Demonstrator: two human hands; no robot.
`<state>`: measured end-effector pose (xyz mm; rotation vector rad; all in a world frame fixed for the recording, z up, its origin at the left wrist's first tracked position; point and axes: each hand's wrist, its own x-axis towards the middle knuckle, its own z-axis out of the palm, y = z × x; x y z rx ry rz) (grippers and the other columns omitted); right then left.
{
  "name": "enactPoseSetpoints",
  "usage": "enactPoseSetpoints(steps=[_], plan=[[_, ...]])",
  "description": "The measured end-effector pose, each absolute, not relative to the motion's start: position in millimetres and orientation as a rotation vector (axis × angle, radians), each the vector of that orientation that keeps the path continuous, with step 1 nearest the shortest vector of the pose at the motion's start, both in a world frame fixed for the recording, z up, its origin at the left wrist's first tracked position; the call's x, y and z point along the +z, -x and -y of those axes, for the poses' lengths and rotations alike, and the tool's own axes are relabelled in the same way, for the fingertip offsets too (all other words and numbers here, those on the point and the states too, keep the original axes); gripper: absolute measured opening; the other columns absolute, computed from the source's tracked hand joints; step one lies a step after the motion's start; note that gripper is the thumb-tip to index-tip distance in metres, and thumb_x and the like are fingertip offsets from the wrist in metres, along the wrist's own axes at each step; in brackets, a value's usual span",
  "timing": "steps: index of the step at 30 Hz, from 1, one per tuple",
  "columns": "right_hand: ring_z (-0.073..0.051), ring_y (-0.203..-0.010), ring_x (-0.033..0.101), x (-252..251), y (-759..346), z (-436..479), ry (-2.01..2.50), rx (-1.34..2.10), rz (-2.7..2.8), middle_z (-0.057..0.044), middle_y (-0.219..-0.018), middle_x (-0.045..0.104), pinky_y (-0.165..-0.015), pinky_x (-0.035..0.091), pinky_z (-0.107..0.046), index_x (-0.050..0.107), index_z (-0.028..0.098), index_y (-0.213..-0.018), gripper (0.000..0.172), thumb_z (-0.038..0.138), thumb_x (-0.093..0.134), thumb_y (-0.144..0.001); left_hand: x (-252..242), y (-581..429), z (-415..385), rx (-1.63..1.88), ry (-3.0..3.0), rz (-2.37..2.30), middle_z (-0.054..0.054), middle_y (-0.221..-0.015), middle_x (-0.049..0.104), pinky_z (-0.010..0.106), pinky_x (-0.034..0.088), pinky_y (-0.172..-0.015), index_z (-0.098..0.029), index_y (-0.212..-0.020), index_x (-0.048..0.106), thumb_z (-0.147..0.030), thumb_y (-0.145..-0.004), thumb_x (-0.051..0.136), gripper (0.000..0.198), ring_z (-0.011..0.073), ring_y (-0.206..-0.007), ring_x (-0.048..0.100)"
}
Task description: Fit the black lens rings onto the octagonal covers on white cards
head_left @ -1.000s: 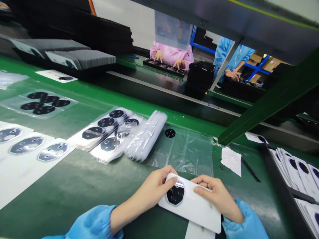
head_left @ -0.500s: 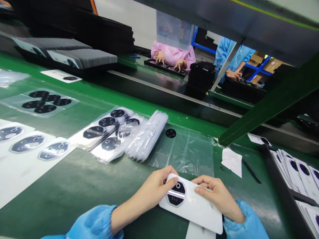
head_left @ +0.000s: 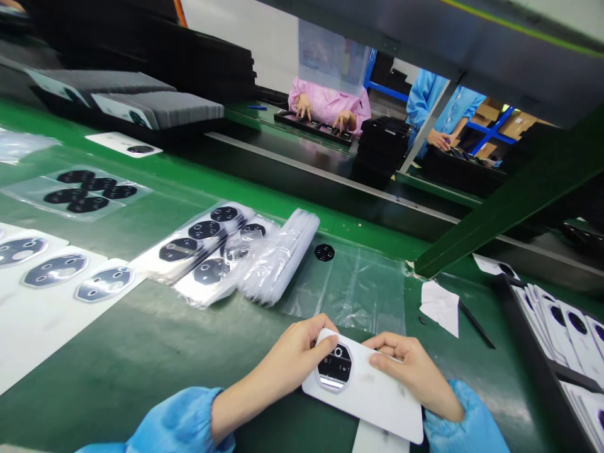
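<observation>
A white phone back panel (head_left: 377, 396) with a glossy black octagonal camera plate (head_left: 334, 367) is held over the green bench, slightly tilted. My left hand (head_left: 302, 349) grips its left end, the thumb at the upper edge of the camera plate. With fingers under the far edge and thumb on top, my right hand (head_left: 406, 365) holds the other end. Below the panel, another white piece (head_left: 377, 437) shows partly. Beyond my hands, a clear plastic bag (head_left: 353, 289) lies flat with one loose black octagonal plate (head_left: 324, 253) at its upper left.
Bagged plates (head_left: 207, 251) and a roll of clear bags (head_left: 283, 258) lie left of centre. White panels (head_left: 47, 308) line the left. At right are a paper scrap (head_left: 440, 307), a black stick (head_left: 476, 324), a rack of panels (head_left: 552, 327) and a green post (head_left: 495, 195). Two people work beyond.
The bright reflection on the camera plate has slid toward its lower edge as the panel tilts slightly. Both hands keep their hold. A co-worker's hands at the back have shifted a little.
</observation>
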<state>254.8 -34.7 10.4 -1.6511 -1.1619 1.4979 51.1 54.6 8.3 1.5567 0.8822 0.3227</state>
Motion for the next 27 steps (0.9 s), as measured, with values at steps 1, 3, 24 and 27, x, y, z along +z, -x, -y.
enactPoseSetpoints(steps=[1,3,24,27], plan=[[-0.008,-0.046,0.047,10,-255,35,1.654,1.504,1.167,0.003,-0.053,0.057,-0.045,0.031,-0.019,0.068,0.013,-0.092,0.047,0.056,0.066,-0.071,8,-51,-54,0.321,-1.557,-0.882,-0.001,-0.064,0.059,0.024,0.04,-0.055,-0.018,-0.074,0.053,-0.045,-0.079,0.046,0.028,0.0167,-0.061,0.056],[-0.009,-0.046,0.047,10,-256,34,1.658,1.504,1.183,0.002,-0.054,0.058,-0.046,0.032,-0.019,0.068,0.013,-0.092,0.047,0.055,0.065,-0.072,6,-51,-54,0.319,-1.557,-0.884,-0.001,-0.063,0.059,0.024,0.04,-0.055,-0.018,-0.074,0.053,-0.045,-0.079,0.047,0.028,0.0165,-0.06,0.055],[-0.018,-0.074,0.062,25,-232,45,1.835,0.995,1.573,-0.002,-0.087,0.071,-0.065,0.042,-0.025,0.067,0.021,-0.095,0.025,0.039,0.053,-0.086,14,-49,-48,0.325,-1.506,-0.854,-0.007,-0.058,0.038,0.024,0.032,-0.056,-0.022,-0.067,0.037,-0.041,-0.071,0.049,0.022,0.013,-0.059,0.039],[-0.016,-0.068,0.061,29,-231,46,1.835,1.002,1.576,0.0,-0.079,0.069,-0.06,0.04,-0.023,0.066,0.021,-0.097,0.024,0.037,0.051,-0.087,19,-45,-51,0.309,-1.52,-0.842,-0.007,-0.059,0.039,0.024,0.031,-0.057,-0.022,-0.069,0.04,-0.035,-0.074,0.044,0.015,0.0139,-0.061,0.04]])
